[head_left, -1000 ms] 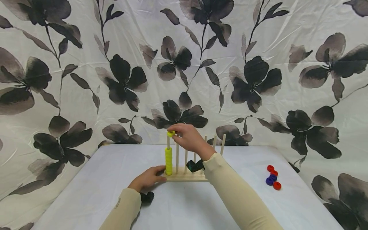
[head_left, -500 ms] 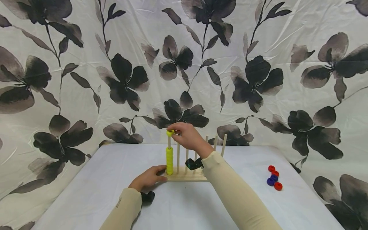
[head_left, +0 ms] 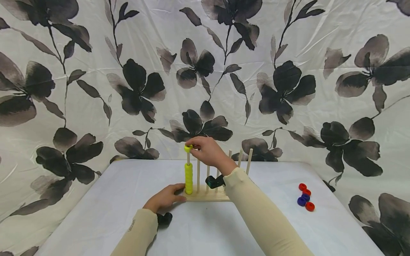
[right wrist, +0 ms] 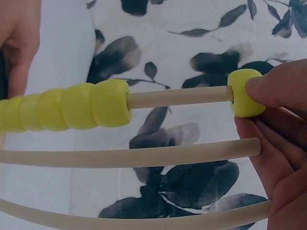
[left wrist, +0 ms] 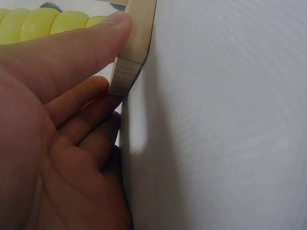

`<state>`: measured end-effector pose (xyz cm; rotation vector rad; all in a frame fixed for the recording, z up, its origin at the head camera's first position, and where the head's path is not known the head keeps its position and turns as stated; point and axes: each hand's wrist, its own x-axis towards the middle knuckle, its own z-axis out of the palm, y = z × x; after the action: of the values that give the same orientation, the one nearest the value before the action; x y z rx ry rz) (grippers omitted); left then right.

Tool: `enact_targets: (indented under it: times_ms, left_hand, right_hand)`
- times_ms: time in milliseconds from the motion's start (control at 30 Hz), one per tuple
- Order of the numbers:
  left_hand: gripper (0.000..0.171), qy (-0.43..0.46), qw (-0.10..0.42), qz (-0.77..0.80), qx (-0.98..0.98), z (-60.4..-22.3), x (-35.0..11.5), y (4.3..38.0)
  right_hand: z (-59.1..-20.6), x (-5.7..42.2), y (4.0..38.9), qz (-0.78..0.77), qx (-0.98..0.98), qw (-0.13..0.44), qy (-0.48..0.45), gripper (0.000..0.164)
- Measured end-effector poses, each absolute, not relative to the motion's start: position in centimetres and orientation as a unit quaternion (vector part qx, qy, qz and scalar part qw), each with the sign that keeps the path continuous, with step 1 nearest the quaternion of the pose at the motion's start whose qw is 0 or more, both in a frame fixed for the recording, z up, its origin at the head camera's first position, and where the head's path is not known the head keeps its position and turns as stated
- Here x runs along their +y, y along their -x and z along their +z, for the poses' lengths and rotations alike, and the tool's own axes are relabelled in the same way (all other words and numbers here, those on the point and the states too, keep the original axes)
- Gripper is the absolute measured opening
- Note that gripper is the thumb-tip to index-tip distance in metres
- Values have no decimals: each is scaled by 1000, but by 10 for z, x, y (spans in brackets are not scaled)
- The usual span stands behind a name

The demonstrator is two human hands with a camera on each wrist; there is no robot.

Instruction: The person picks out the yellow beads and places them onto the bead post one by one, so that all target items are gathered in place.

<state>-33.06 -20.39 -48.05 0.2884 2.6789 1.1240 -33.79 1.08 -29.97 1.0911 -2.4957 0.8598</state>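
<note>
My right hand (head_left: 209, 152) pinches a yellow bead (right wrist: 245, 93) between thumb and fingers. The tip of the leftmost peg (right wrist: 180, 97) enters that bead's hole. Lower on the same peg sits a stack of several yellow beads (head_left: 188, 179), with bare wood between stack and held bead. The pegs stand upright in a wooden bead stand (head_left: 205, 197). At the stand's left end, my left hand (head_left: 164, 198) holds the base, its thumb on the near side and its fingers behind, as the left wrist view shows. The right forearm hides part of the stand's right side.
Several loose beads lie on the white table (head_left: 121, 199) at the right, among them a red bead (head_left: 309, 206) and a blue bead (head_left: 301, 201). More bare pegs (head_left: 249, 161) rise to the right of the stack. A floral cloth (head_left: 137, 89) hangs behind the table.
The right hand has shifted the held yellow bead slightly left, onto the tip of the leftmost peg. The left hand keeps its place on the base.
</note>
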Motion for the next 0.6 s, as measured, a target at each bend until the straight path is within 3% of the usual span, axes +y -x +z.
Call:
enact_targets:
  times_ms: [600]
  left_hand:
    - [69,-104,113,384,910,-479,-205,332]
  right_hand:
    - [-301,7,336,261,-885,139,-360,21]
